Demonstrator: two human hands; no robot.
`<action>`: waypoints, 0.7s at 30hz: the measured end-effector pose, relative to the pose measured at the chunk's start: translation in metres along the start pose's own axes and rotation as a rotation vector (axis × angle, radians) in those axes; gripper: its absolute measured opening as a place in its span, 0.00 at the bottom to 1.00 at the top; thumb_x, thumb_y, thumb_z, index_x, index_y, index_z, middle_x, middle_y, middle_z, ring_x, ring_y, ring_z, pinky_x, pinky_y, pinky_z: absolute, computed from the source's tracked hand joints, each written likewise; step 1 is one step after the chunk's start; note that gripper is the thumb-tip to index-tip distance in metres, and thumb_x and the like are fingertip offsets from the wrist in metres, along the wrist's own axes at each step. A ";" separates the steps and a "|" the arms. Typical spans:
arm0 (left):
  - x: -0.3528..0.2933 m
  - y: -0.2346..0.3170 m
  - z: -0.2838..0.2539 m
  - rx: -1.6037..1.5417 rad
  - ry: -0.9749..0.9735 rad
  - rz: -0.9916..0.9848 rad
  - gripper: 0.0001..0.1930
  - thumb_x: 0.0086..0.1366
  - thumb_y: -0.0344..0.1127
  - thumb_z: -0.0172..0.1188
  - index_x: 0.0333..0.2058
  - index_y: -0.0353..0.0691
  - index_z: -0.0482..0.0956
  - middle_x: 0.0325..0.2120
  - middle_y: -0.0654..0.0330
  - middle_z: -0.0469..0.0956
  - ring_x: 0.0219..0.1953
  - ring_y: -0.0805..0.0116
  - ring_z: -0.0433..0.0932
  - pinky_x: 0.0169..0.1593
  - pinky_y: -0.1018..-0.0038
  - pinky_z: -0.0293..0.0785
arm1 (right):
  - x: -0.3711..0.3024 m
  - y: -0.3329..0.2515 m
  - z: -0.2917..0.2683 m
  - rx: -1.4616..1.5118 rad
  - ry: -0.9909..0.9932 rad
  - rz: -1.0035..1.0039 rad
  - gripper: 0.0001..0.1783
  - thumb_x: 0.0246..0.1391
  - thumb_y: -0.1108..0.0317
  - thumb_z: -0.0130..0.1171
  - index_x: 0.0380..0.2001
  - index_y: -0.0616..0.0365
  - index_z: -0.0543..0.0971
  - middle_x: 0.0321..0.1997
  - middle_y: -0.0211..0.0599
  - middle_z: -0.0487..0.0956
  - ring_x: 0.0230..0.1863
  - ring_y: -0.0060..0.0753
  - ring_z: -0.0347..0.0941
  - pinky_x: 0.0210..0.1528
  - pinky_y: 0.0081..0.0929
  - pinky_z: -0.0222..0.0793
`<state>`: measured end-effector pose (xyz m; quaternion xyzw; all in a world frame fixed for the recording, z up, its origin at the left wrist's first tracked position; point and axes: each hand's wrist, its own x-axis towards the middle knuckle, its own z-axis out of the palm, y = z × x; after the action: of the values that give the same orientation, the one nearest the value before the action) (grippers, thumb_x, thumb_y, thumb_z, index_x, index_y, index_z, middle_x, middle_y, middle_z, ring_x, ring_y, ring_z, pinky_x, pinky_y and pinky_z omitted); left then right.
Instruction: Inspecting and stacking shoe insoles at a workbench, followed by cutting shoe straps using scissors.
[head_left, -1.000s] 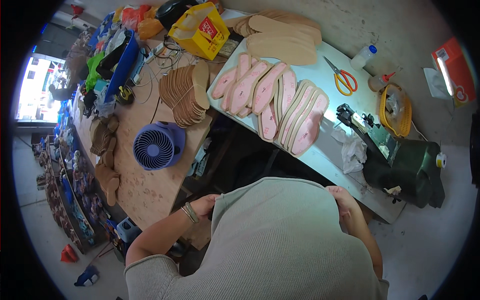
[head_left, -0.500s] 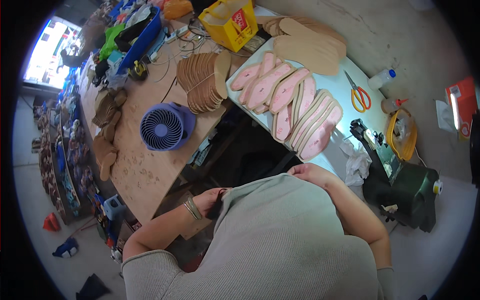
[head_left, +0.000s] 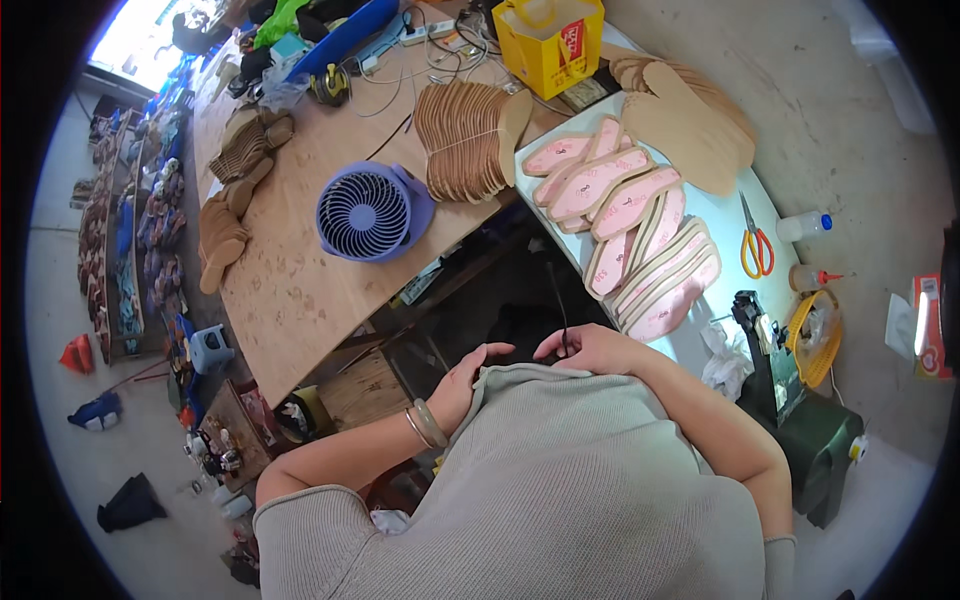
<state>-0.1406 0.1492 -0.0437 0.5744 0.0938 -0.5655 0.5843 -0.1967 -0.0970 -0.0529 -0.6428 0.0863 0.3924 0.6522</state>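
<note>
Right hand (head_left: 590, 350) fingers pinched on thin black stick (head_left: 558, 300) pointing twelve o'clock; left hand (head_left: 470, 385) curled, grip unclear.

**Thin black rod held upright at worker's chest**

A slim black rod (head_left: 556, 305), straight and dark along its whole length, stands nearly upright just below picture centre. Its lower end is pinched in the fingers of the right hand (head_left: 590, 350); its tip points toward 12 o'clock. The left hand (head_left: 465, 385), bangle at the wrist, curls at 9 o'clock of it, apart.
</note>
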 end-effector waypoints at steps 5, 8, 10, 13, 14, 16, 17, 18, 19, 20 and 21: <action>0.014 -0.016 -0.003 -0.155 0.071 0.121 0.25 0.73 0.55 0.35 0.49 0.41 0.71 0.33 0.61 0.77 0.35 0.72 0.75 0.45 0.75 0.72 | -0.003 -0.010 0.004 0.007 0.162 -0.076 0.17 0.53 0.58 0.59 0.38 0.61 0.81 0.31 0.32 0.80 0.35 0.24 0.73 0.44 0.23 0.67; 0.018 -0.019 -0.006 -0.157 0.106 0.186 0.23 0.72 0.55 0.38 0.45 0.42 0.72 0.32 0.63 0.76 0.33 0.75 0.74 0.43 0.77 0.72 | -0.003 -0.008 0.003 0.051 0.264 -0.142 0.19 0.60 0.55 0.51 0.33 0.62 0.81 0.29 0.34 0.79 0.33 0.25 0.72 0.43 0.24 0.67; 0.017 -0.011 0.006 -0.191 0.183 0.204 0.22 0.72 0.54 0.39 0.43 0.42 0.72 0.31 0.64 0.76 0.33 0.76 0.73 0.42 0.77 0.71 | -0.001 -0.006 0.003 0.053 0.346 -0.123 0.22 0.62 0.54 0.47 0.32 0.63 0.80 0.28 0.35 0.79 0.32 0.27 0.72 0.42 0.25 0.67; 0.020 -0.007 0.008 -0.174 0.208 0.178 0.22 0.72 0.54 0.40 0.43 0.40 0.73 0.32 0.64 0.76 0.34 0.76 0.73 0.43 0.77 0.72 | 0.001 -0.008 0.000 0.088 0.466 -0.034 0.26 0.64 0.51 0.44 0.30 0.64 0.80 0.26 0.36 0.78 0.30 0.28 0.71 0.40 0.26 0.66; 0.021 -0.007 0.005 -0.156 0.202 0.160 0.22 0.72 0.53 0.40 0.43 0.39 0.73 0.33 0.64 0.76 0.34 0.76 0.73 0.43 0.77 0.72 | 0.001 -0.009 -0.002 0.106 0.505 0.006 0.27 0.64 0.51 0.43 0.29 0.64 0.80 0.25 0.36 0.78 0.30 0.29 0.70 0.40 0.26 0.66; 0.022 -0.005 0.002 -0.146 0.152 0.143 0.23 0.72 0.54 0.40 0.43 0.38 0.73 0.34 0.63 0.76 0.35 0.76 0.74 0.44 0.76 0.72 | 0.002 -0.005 -0.003 0.103 0.541 -0.025 0.27 0.64 0.50 0.43 0.29 0.64 0.80 0.25 0.37 0.78 0.30 0.29 0.70 0.40 0.26 0.66; 0.023 -0.003 0.002 -0.142 0.127 0.134 0.24 0.72 0.54 0.39 0.43 0.38 0.73 0.35 0.63 0.76 0.36 0.75 0.74 0.44 0.76 0.72 | 0.003 -0.005 -0.004 0.102 0.558 -0.040 0.27 0.64 0.50 0.43 0.28 0.64 0.80 0.24 0.37 0.78 0.30 0.29 0.70 0.40 0.26 0.66; 0.023 -0.002 0.003 -0.159 0.121 0.135 0.24 0.72 0.54 0.39 0.43 0.37 0.73 0.35 0.62 0.76 0.36 0.75 0.74 0.45 0.76 0.72 | 0.002 -0.006 -0.005 0.113 0.570 -0.021 0.27 0.64 0.50 0.43 0.28 0.64 0.80 0.24 0.37 0.77 0.30 0.29 0.70 0.40 0.27 0.66; 0.021 0.006 0.010 -0.175 0.115 0.137 0.24 0.72 0.54 0.39 0.43 0.37 0.73 0.36 0.62 0.76 0.36 0.75 0.74 0.45 0.76 0.72 | 0.001 -0.007 -0.007 0.125 0.583 -0.001 0.27 0.64 0.50 0.43 0.28 0.64 0.80 0.24 0.38 0.77 0.30 0.30 0.70 0.39 0.27 0.66; 0.019 0.013 0.014 -0.192 0.108 0.138 0.25 0.71 0.55 0.39 0.43 0.37 0.73 0.36 0.62 0.76 0.36 0.74 0.75 0.45 0.76 0.72 | 0.001 -0.009 -0.008 0.136 0.596 0.019 0.27 0.64 0.50 0.43 0.28 0.64 0.80 0.24 0.38 0.77 0.30 0.30 0.70 0.39 0.27 0.66; 0.018 0.019 0.017 -0.235 0.094 0.093 0.25 0.72 0.55 0.39 0.43 0.36 0.73 0.36 0.62 0.76 0.37 0.74 0.74 0.45 0.76 0.72 | 0.001 -0.008 -0.011 0.130 0.604 0.010 0.27 0.64 0.50 0.43 0.28 0.64 0.80 0.24 0.37 0.77 0.29 0.30 0.70 0.39 0.27 0.66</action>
<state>-0.1289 0.1205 -0.0407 0.5318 0.1601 -0.4953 0.6680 -0.1869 -0.1051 -0.0487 -0.6868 0.3044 0.1801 0.6350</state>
